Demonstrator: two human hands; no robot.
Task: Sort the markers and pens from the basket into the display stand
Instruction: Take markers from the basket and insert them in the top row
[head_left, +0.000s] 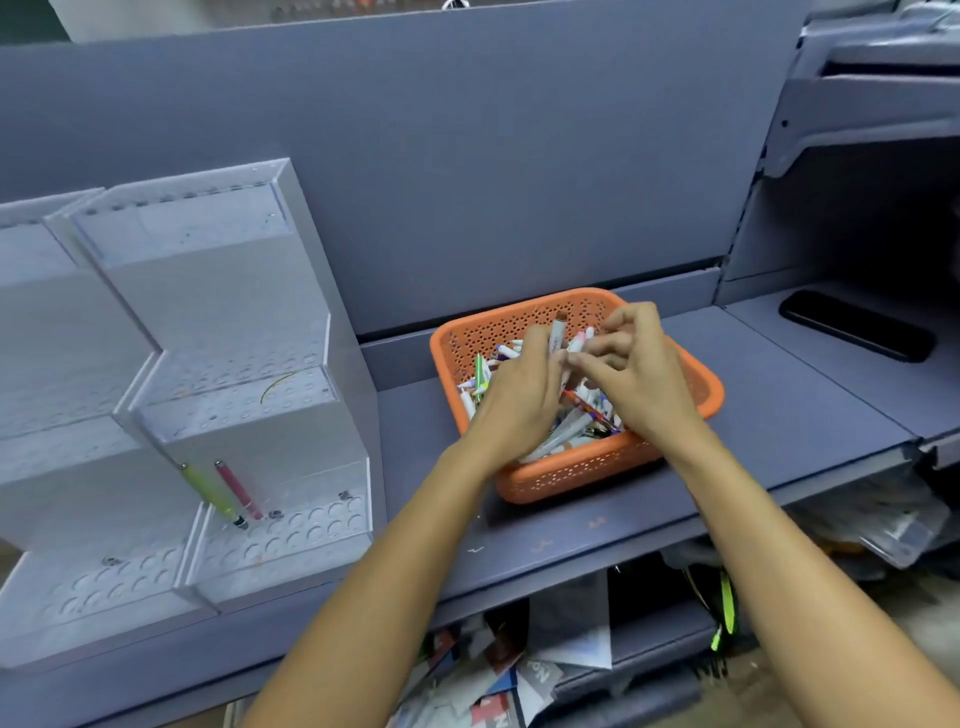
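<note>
Display stand (234, 291) on your left holds just two pens (211, 493); nearly all the sorting remains. The basket (571, 475) on the shelf (779, 410) is heaped with markers (566, 431). Your left hand (519, 395) grips a grey marker (558, 332); whether your right hand (639, 374) holds anything, I cannot tell.

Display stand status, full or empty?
Nearly empty. Only a yellow-green pen and a pink pen stand tilted in the display stand's lowest tier; most other visible holes are bare.
</note>
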